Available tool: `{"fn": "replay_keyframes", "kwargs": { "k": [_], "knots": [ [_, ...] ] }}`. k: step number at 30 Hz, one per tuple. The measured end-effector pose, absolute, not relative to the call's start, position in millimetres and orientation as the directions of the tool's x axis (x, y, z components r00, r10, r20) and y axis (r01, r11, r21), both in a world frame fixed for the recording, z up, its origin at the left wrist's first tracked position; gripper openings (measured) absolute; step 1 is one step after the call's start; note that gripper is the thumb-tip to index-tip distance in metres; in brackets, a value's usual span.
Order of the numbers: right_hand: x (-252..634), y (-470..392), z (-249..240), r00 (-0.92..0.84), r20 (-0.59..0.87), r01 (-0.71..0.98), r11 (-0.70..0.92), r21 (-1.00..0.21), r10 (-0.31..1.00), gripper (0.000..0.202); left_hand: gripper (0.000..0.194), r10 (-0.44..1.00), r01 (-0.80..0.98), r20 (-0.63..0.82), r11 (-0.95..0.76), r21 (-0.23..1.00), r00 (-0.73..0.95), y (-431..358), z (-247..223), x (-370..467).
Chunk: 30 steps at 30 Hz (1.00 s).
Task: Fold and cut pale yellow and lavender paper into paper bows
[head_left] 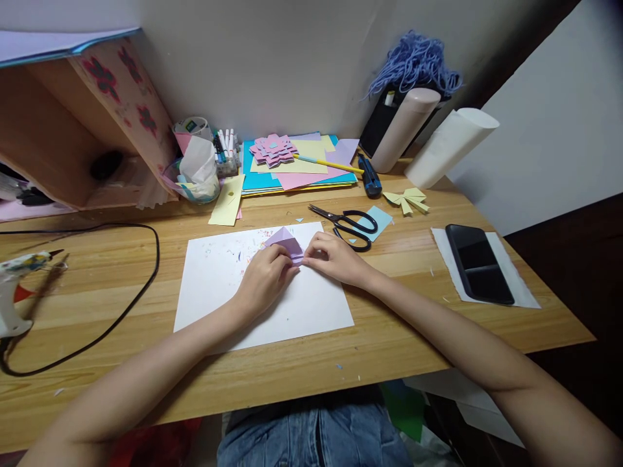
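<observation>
Both hands meet over a small piece of folded purple paper [288,241], its pointed top facing away from me. My left hand [267,272] is closed on the paper's left side, fingers bent over it. Thumb and fingertips of my right hand [335,258] pinch its lower right edge. Beneath lies a white sheet [311,314] with coloured specks near its far edge. Just beyond my right hand are black-handled scissors [345,222], partly over a light blue paper piece [382,220].
A glue gun [14,285] with a looping cable lies left. Along the back are a cardboard box [117,117], markers [226,143], coloured papers [250,185], a pink paper flower [272,150], a utility knife [370,178] and paper rolls [452,146]. A phone [479,263] lies right.
</observation>
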State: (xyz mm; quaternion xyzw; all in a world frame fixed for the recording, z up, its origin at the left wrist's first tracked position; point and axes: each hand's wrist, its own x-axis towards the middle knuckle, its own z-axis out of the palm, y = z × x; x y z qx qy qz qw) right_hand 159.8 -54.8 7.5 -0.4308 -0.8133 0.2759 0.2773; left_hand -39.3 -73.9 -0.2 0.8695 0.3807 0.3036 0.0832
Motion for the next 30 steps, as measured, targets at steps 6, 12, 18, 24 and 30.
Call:
{"fn": "replay_keyframes", "kwargs": {
  "k": [6, 12, 18, 24, 30],
  "knots": [
    [157.1, -59.5, 8.0, -0.452, 0.217, 0.591, 0.473, -0.653, 0.865, 0.009, 0.020, 0.728, 0.647, 0.459, -0.675, 0.354, 0.509, -74.2, -0.8, -39.3],
    [158.2, -62.7, 9.2, -0.425, 0.191, 0.652, 0.445, -0.614, 0.885, 0.007, 0.021, 0.771, 0.702, 0.429, -0.622, 0.348, 0.471, -74.7, 1.0, -35.4],
    [161.1, -59.8, 10.3, -0.418, 0.139, 0.665, 0.406, -0.627, 0.898, 0.006, 0.018, 0.796, 0.754, 0.431, -0.575, 0.318, 0.425, -76.4, 1.4, -32.7],
    [159.0, -58.8, 8.5, -0.429, 0.123, 0.688, 0.412, -0.598, 0.895, 0.009, 0.018, 0.798, 0.769, 0.417, -0.570, 0.290, 0.435, -78.2, 4.5, -32.9],
    [158.6, -60.8, 9.5, -0.370, 0.083, 0.752, 0.351, -0.559, 0.925, 0.015, 0.018, 0.803, 0.798, 0.410, -0.553, 0.240, 0.433, -79.4, 9.0, -31.3]
  ]
}}
